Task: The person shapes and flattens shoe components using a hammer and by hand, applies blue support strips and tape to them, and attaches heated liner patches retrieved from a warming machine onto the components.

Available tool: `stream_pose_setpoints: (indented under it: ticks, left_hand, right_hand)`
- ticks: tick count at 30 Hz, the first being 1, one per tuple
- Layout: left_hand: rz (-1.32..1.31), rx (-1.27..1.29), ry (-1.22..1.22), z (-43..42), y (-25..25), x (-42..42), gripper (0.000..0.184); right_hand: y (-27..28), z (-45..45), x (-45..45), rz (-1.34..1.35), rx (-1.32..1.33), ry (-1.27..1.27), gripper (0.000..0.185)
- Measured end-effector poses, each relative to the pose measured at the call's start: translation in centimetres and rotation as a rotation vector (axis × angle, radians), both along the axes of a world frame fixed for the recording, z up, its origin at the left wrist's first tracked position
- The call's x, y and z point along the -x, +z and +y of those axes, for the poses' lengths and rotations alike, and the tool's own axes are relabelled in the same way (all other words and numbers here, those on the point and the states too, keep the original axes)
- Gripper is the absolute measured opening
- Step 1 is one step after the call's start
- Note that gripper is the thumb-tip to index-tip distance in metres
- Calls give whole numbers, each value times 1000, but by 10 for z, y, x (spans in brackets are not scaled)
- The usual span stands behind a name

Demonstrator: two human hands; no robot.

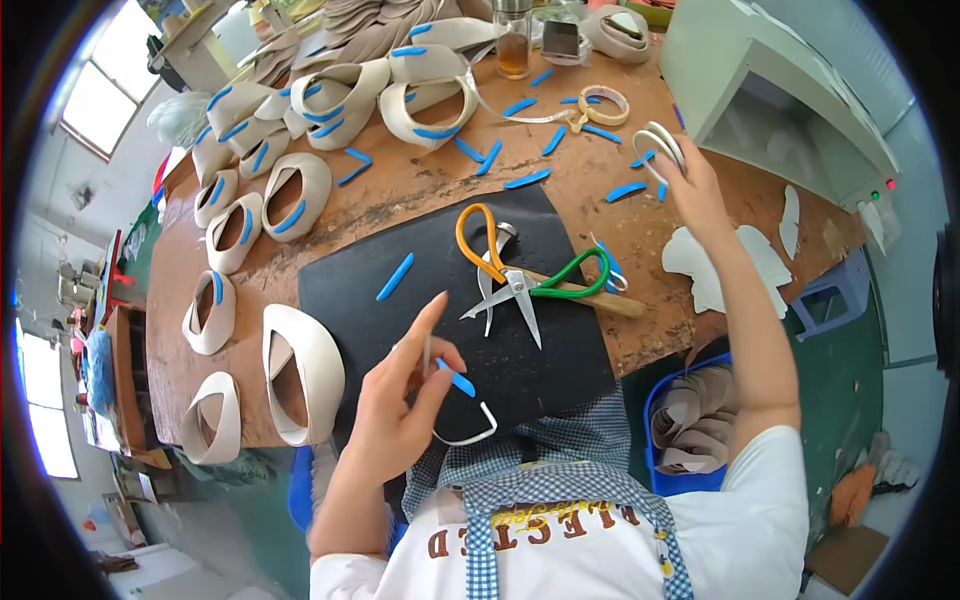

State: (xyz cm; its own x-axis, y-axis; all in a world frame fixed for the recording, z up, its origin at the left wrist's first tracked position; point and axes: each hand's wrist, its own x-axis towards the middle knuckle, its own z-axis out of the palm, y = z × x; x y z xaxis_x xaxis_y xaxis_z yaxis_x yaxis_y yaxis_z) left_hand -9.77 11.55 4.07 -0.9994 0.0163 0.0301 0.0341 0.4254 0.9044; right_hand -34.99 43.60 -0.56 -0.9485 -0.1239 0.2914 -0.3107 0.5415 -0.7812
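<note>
My left hand (400, 400) is over the front of a black mat (560, 375), index finger stretched out. Its thumb and bent fingers close on a small blue strip (457, 378). A thin white strip (480, 432) curves out below that hand; whether it is held is unclear. At the right of the table, my right hand (692, 185) grips a roll of narrow white tape (660, 150). Between the hands, orange-handled scissors (483, 245) and green-handled scissors (575, 280) lie crossed on the mat. Another blue strip (396, 277) rests to their left.
Beige shoe uppers (305, 355) with blue strips line the table's left and back. Loose blue strips (527, 179) and a masking tape roll (605, 105) lie right of them. A glass jar (513, 45) stands behind. A grey-green box (790, 100) stands right; a blue bin (690, 485) sits below.
</note>
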Motion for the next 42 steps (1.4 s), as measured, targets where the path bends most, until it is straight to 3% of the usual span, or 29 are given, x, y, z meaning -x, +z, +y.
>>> stream_pose_setpoints:
  ticks: [2, 4, 6, 9, 12, 14, 15, 17, 18, 20, 24, 26, 29, 38, 42]
  left_hand:
    - [-71, -130, 67, -7, -6, -12, 57]
    - [-137, -231, 126, -7, -9, -19, 57]
    - [-200, -300, 162, -6, -10, -23, 58]
    - [-206, -390, 167, -1, -13, -34, 62]
    - [-255, -514, 202, 6, -6, -41, 63]
    - [-212, -497, 183, -1, -19, -45, 40]
    - [-165, -498, 166, -3, -25, -46, 33]
    - [-135, -407, 151, -7, -23, -47, 19]
    - [-140, -363, 134, -9, -23, -46, 19]
    - [-142, -273, 77, -13, -22, -45, 20]
    - [-121, -487, 105, -4, -24, -47, 26]
    - [-93, -460, 117, -4, -23, -50, 31]
    - [-115, -448, 109, -3, -31, -59, 36]
    - [-151, -345, 47, 4, -36, -56, 28]
    - [-159, -306, 79, -2, -41, -56, 28]
  right_hand:
    - [-29, 12, 72, 118, -228, 24, 26]
    - [-49, 16, 142, 511, -497, -90, 27]
    - [-40, 18, 198, 628, -574, -88, 31]
    - [-70, 13, 249, 728, -748, -215, 33]
    - [-45, -31, 200, 849, -728, 23, 38]
    - [-19, -65, 125, 412, -384, 547, 41]
    - [5, -80, 68, -57, -282, 775, 49]
    - [6, -96, 7, 202, -437, 1114, 59]
    - [18, -107, -17, 190, -564, 1200, 69]
    - [-4, -112, -30, 408, -790, 1142, 76]
    - [0, -115, -28, 258, -882, 1125, 86]
    - [15, -117, -33, 183, -897, 1139, 89]
    - [13, -123, -35, 283, -989, 1135, 93]
    - [1, -147, -21, 582, -685, 1273, 26]
    - [-7, -139, -16, 561, -630, 1272, 27]
